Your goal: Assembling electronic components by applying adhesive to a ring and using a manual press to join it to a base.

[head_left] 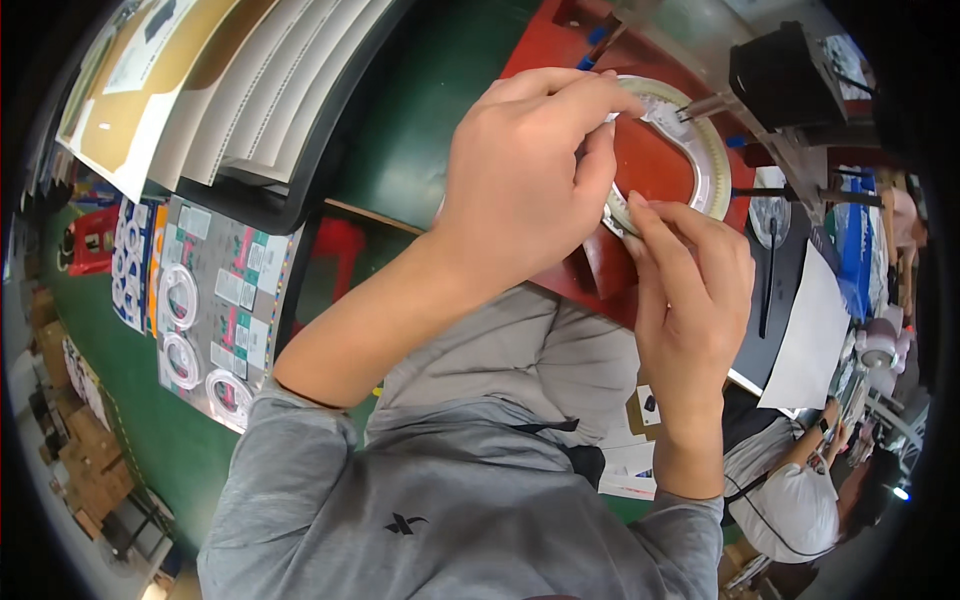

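Observation:
A white and pale-yellow ring-shaped plastic part (712, 165) lies on a red fixture (655, 160) at the front of me. My left hand (535, 165) reaches over its left side, with the thumb and forefinger closed on the upper left rim. The other fingers of that hand are curled, and its palm is hidden. Lower down, my right hand (695, 275) pinches the lower left end of the ring between thumb and fingertips. Clear plastic pieces of the fixture stand over the ring's right edge, and both hands cover much of its left side.
At the left, a black tray (290, 205) holds stacked white and brown cardboard sheets (230, 90). Below it, a grey printed panel (215, 300) carries several clear rings. A black box (785, 75) stands behind the fixture. White paper (808, 320) lies at right, near a co-worker (800, 505).

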The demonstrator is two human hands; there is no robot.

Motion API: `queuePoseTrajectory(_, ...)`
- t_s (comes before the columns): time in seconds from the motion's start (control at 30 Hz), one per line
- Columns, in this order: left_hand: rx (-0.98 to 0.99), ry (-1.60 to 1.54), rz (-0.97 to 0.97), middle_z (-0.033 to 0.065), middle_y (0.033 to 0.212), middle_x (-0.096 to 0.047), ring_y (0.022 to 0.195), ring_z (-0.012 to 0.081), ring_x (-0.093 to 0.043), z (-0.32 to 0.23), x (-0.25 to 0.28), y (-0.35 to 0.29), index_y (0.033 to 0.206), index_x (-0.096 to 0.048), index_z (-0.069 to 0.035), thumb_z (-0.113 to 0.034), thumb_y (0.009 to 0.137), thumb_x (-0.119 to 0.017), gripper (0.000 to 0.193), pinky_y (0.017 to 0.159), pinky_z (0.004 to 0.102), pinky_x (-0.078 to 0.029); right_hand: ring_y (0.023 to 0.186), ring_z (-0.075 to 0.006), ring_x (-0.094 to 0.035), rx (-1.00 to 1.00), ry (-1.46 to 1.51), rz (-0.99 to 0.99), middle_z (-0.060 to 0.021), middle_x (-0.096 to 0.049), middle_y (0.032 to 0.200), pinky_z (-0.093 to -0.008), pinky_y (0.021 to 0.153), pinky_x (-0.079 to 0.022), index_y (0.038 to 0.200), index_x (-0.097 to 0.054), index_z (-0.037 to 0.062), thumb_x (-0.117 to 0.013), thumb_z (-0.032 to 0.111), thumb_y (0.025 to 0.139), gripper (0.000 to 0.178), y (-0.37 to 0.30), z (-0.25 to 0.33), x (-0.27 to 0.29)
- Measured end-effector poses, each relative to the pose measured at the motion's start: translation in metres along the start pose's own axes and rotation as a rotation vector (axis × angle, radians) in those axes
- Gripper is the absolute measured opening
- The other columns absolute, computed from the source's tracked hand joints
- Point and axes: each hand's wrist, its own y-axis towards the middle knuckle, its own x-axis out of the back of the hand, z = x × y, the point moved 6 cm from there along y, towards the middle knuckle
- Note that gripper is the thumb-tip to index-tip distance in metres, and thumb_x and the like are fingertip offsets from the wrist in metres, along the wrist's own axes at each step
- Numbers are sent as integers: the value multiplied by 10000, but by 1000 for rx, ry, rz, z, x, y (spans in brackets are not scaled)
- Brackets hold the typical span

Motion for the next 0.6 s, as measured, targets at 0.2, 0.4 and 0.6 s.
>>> queuePoseTrajectory(0.2,-59,42,48,100,1042,-767,879,266,-730,-5,-4,7,1043,-766,-85,14,850,-701,227,719,331,-591,1248,-433,-560,-138,0,-105,-248,-589,1387,-487,1060,-426,1404,-555,-51,-693,252,987,533,12,-40,-7)
queuePoseTrajectory(0.4,-70,133,111,108,1121,-765,1024,285,-722,-10,-2,7,1069,-747,-73,5,859,-706,228,852,372,-573,1372,-488,-451,-240,-13,115,-338,-466,1476,-503,1139,-375,1441,-452,-135,-657,369,997,702,19,-43,-27)
queuePoseTrajectory(0.6,-82,127,123,166,1134,-745,1061,331,-695,-9,2,5,1050,-701,-3,-3,842,-699,209,896,435,-548,1380,-492,-437,-232,105,39,-331,-452,1495,-512,1146,-365,1470,-415,-123,-662,357,993,720,16,-44,-36)
